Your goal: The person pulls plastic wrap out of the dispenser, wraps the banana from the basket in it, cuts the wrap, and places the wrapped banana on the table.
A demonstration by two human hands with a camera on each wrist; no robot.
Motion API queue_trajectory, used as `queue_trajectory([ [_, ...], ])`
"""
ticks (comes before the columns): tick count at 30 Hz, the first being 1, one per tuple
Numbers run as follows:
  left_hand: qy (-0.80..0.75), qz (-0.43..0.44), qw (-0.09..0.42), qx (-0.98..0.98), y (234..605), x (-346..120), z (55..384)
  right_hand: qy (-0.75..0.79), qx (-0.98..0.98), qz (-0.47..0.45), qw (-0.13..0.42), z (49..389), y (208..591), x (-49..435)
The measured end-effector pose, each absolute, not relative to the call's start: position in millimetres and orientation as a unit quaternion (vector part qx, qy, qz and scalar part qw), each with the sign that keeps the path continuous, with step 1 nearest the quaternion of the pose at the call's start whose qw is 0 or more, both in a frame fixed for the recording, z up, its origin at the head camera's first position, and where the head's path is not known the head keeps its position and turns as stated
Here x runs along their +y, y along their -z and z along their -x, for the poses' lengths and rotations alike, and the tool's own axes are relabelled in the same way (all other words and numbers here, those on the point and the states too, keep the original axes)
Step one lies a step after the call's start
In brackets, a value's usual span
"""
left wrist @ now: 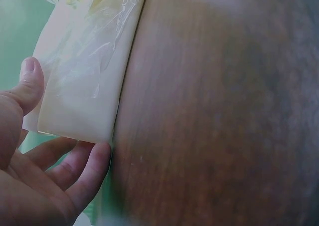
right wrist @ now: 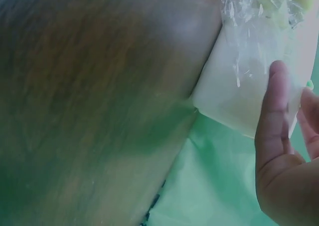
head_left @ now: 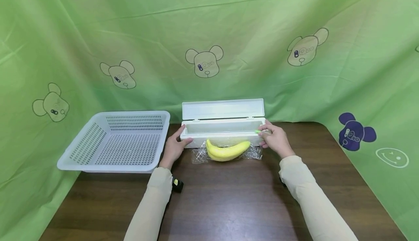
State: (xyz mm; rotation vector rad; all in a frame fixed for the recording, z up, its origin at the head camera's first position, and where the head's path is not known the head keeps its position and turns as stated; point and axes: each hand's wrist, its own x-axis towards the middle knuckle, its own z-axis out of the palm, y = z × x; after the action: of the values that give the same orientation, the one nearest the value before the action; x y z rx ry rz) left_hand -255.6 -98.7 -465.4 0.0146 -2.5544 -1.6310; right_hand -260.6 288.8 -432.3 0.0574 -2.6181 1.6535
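A long white cling film dispenser [head_left: 223, 139] stands at the back of the table, its lid [head_left: 223, 109] raised. My left hand [head_left: 173, 147] grips its left end, with the thumb by the front and the other fingers at the end face [left wrist: 75, 116]. At the right end, my right hand [head_left: 275, 138] pinches a small green slider [head_left: 257, 131] on the front rim; one finger lies along the front face in the right wrist view. Clear cling film [head_left: 199, 155] hangs out over the front. Yellow bananas [head_left: 227, 151] lie on the film against the dispenser.
To the left is a white slotted plastic basket [head_left: 113, 167]. A green patterned cloth [head_left: 248, 77] hangs close behind the dispenser and along both sides. The brown wooden table [head_left: 226, 204] stretches out in front, between my forearms.
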Motion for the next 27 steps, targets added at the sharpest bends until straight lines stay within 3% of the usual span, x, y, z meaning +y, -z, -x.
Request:
queue_trajectory([
  [27, 0.537, -0.013, 0.051, -0.842, 464.0, -98.1, 255.3, -0.587, -0.810, -0.011, -0.018, 257.8, 429.6, 294.9],
])
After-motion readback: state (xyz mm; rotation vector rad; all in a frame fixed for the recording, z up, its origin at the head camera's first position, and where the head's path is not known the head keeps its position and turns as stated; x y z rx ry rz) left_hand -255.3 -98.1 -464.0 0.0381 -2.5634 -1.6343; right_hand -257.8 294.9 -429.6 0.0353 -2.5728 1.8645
